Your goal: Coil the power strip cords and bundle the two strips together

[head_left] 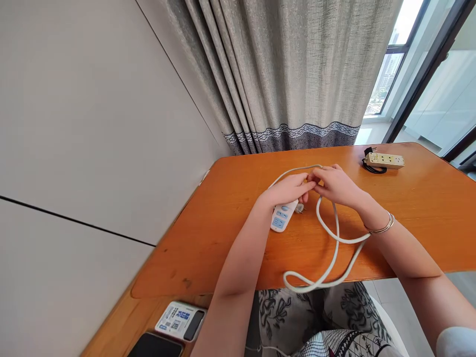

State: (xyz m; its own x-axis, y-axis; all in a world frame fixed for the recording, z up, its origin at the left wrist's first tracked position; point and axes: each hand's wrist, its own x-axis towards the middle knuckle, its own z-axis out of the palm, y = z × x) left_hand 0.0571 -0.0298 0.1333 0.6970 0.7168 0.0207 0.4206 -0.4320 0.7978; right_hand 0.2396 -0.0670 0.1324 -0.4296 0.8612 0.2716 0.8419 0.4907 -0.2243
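Note:
A white power strip point(279, 221) with pale blue socket faces lies on the wooden table, its upper end covered by my left hand point(292, 189). The left fingers are closed at the white cord point(336, 243), and their tips meet those of my right hand point(336, 186). That hand pinches the same cord, though the exact grip is hidden behind the fingers. Loose loops hang below my right hand, one running by my right wrist, and droop over the table's front edge. Another stretch arcs behind my left hand. A whitish plug point(299, 208) shows beside the strip.
Toward the far right of the wooden table point(208, 238) sits a cream power strip point(385, 160) with a black cord bundled beside it. Below the table's left front are a white labelled box point(178, 320) and a dark phone-like slab point(155, 345). A grey curtain point(297, 69) hangs behind.

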